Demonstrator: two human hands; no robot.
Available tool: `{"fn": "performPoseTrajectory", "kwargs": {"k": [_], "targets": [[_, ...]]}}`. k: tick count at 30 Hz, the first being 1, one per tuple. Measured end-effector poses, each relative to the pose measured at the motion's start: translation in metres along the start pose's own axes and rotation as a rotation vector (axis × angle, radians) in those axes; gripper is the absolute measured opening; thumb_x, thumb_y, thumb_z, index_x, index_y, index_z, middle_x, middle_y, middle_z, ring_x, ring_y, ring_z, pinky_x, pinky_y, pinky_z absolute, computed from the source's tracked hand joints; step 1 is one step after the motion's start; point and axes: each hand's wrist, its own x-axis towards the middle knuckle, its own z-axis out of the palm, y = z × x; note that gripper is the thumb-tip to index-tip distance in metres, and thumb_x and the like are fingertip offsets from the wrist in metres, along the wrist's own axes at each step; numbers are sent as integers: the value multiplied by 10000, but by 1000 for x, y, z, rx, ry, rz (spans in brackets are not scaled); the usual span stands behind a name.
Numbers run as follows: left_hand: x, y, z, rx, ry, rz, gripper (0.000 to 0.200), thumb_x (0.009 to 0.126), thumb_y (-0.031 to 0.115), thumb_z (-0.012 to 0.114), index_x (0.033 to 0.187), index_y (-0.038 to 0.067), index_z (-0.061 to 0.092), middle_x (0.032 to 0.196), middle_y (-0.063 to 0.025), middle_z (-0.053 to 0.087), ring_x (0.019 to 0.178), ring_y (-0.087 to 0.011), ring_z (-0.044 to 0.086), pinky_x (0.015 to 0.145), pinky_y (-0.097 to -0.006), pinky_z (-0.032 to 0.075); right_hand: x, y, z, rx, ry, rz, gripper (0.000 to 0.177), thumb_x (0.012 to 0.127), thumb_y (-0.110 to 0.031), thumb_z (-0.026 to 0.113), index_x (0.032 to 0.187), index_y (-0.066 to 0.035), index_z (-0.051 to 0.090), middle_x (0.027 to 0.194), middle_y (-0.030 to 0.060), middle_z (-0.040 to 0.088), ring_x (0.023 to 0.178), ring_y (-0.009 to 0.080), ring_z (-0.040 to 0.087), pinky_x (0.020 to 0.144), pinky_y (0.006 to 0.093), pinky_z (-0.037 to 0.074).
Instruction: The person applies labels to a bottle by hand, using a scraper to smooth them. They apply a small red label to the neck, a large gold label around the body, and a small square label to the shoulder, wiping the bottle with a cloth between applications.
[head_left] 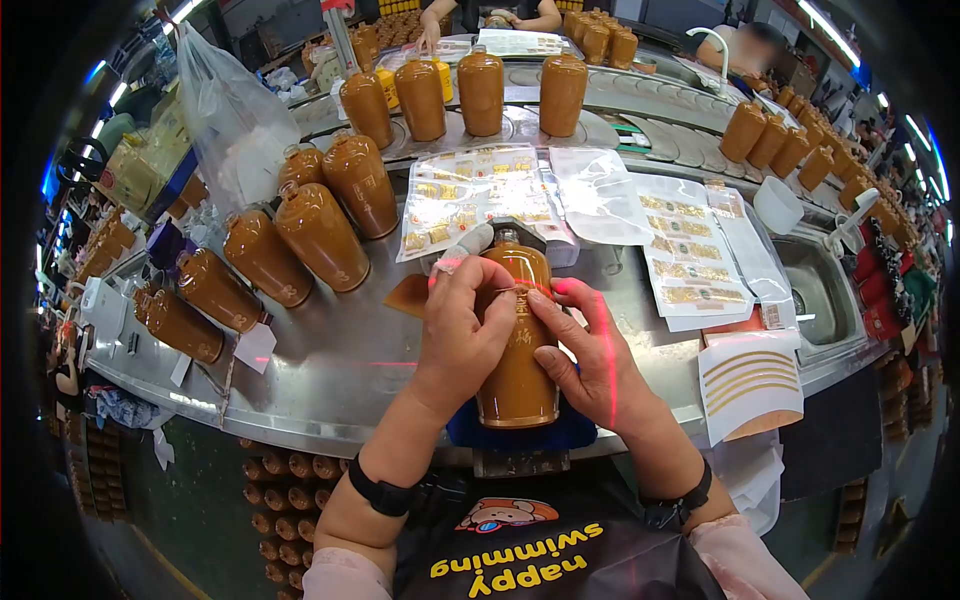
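A glossy brown bottle (515,385) lies tilted in front of me, its neck pointing away and resting at a dark holder (520,233). Gold characters run down its front. My left hand (462,325) is at the bottle's upper left, thumb and forefinger pinched together near the top of the lettering; anything between them is too small to make out. Pale coverings wrap some of its fingertips. My right hand (605,365) grips the bottle's right side, with fingertips pressed beside the lettering and the thumb lower down. Red laser light crosses both hands and the bottle's shoulder.
Several brown bottles (320,238) stand at left beside a plastic bag (225,110). Gold decal sheets (690,250) and a curved-strip sheet (750,385) lie right, near a sink (815,290). Beyond, bottles (481,92) stand on a slatted conveyor (640,95); another person's hand (428,35) is behind.
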Motion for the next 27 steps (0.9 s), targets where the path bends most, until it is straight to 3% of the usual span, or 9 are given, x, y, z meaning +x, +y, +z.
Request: {"fn": "performPoseTrajectory", "kwargs": {"k": [3, 6, 15, 21, 27], "targets": [[1, 1, 0, -34, -3, -11, 81, 824, 43, 598, 897, 26, 568, 832, -91, 609, 809, -260, 562, 770, -379, 443, 0, 0, 0, -1, 1, -4, 499, 886, -192, 678, 1349, -66, 541, 1305, 238, 446, 1149, 396, 526, 963, 415, 471], [0, 1, -1, -85, -13, -46, 75, 850, 60, 591, 916, 28, 575, 860, -45, 582, 834, -148, 520, 788, -299, 433, 0, 0, 0, -2, 3, -7, 498, 884, -189, 680, 1347, -66, 543, 1306, 235, 446, 1147, 392, 529, 962, 413, 473], [-1, -9, 2, -231, -12, -59, 114, 868, 30, 572, 975, 21, 534, 900, -11, 534, 832, -90, 502, 766, -253, 434, 0, -2, 0, 11, 2, -1, 508, 884, -182, 682, 1358, -75, 536, 1309, 232, 441, 1142, 383, 533, 955, 408, 479], [-11, -16, 1, -263, -28, -103, 252, 864, 69, 596, 1092, 25, 497, 1009, -40, 506, 946, -103, 487, 870, -261, 416, 0, -1, 0, 1, 4, 1, 509, 886, -186, 681, 1362, -79, 533, 1308, 235, 440, 1142, 388, 531, 957, 412, 479], [-19, -16, 4, -188, 9, -112, 405, 847, 107, 634, 1198, 12, 456, 1145, -98, 485, 1101, -176, 473, 1004, -320, 375, 0, 0, 1, -5, -1, 2, 504, 891, -192, 675, 1361, -79, 532, 1309, 247, 441, 1154, 404, 524, 965, 417, 472]]}}
